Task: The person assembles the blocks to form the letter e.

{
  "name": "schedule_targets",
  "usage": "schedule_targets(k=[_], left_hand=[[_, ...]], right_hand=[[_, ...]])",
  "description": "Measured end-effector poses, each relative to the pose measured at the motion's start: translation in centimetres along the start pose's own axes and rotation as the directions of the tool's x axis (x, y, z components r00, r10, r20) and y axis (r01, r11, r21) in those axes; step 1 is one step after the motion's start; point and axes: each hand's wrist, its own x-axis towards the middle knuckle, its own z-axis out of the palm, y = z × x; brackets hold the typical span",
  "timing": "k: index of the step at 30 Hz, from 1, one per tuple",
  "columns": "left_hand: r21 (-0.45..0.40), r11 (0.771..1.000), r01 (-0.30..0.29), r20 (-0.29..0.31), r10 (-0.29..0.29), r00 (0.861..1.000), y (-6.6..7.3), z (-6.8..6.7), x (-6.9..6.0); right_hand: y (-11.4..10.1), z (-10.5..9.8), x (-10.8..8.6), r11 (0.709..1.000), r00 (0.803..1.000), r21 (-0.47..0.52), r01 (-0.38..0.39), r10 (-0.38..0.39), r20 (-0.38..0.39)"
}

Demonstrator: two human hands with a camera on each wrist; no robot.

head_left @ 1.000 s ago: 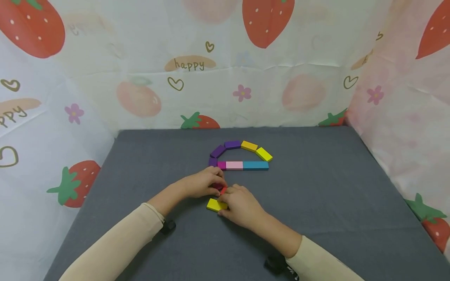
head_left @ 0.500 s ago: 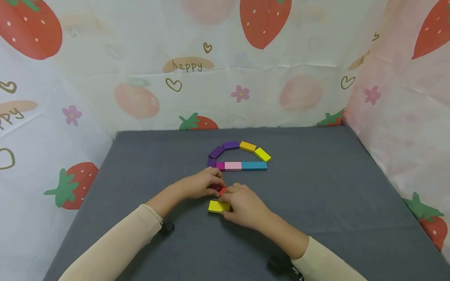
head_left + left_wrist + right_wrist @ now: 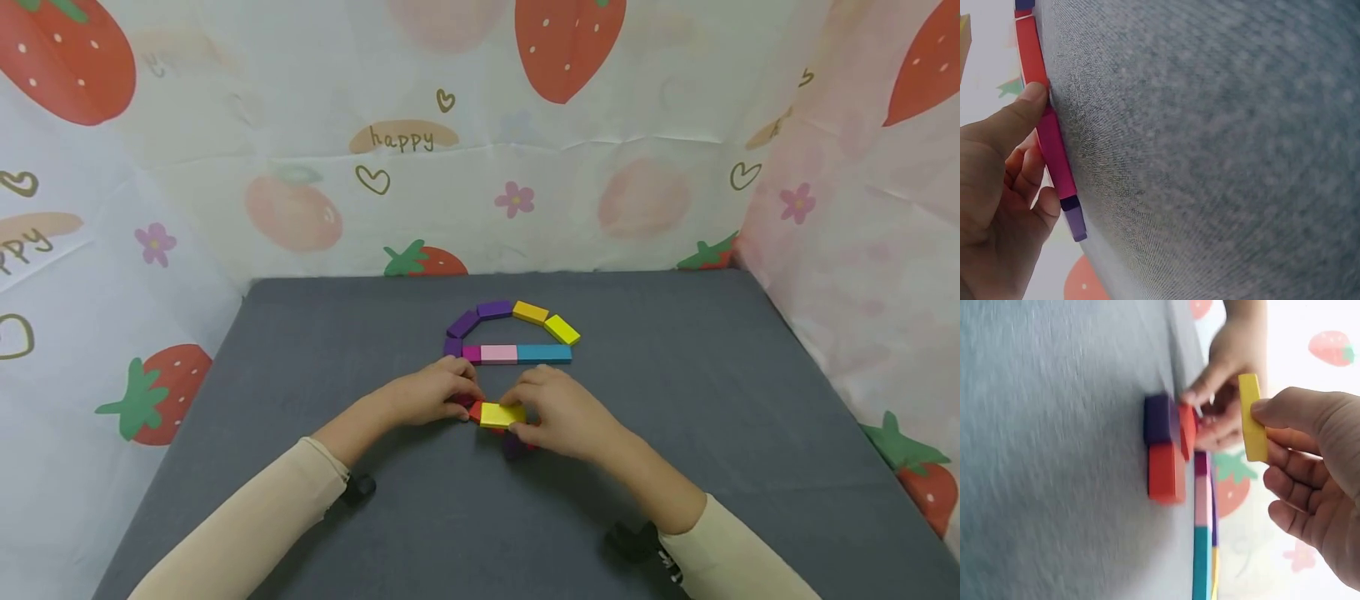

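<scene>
In the head view my right hand (image 3: 558, 408) pinches a yellow block (image 3: 502, 415) between thumb and fingers. The right wrist view shows this yellow block (image 3: 1252, 419) held apart from the tabletop blocks. Below it are a dark purple block (image 3: 1161, 420) and a red block (image 3: 1166, 473), touching. My left hand (image 3: 427, 393) is at the left end of this nearer row. Its thumb lies on the end of a red block (image 3: 1030, 50), its fingers behind a magenta block (image 3: 1055, 153); a purple block (image 3: 1075, 220) follows. The left fingers hide part of the row in the head view.
Farther back, purple blocks (image 3: 463, 323), an orange-yellow block (image 3: 531, 313) and a yellow one form an arch. Along its base run a magenta block, a pink block (image 3: 498, 355) and a blue block (image 3: 544, 354). A patterned cloth (image 3: 450, 208) stands behind the grey table (image 3: 675, 375).
My right hand has moved the yellow block to the right and farther from me. Purple and red blocks now show beneath it. The left hand has stayed in place.
</scene>
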Motion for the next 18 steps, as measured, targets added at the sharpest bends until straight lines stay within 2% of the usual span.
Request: schedule_targets(k=[7, 18], left_hand=[[0.005, 1.0, 0.003, -0.001, -0.003, 1.0, 0.2, -0.3, -0.1], [0.01, 1.0, 0.019, 0.011, -0.019, 1.0, 0.3, -0.3, -0.1]], right_hand=[[2.2, -0.5, 0.2, 1.0, 1.0, 0.014, -0.021, 0.021, 0.002], [4.6, 0.6, 0.0, 0.996, 0.994, 0.021, -0.091, 0.09, 0.056]])
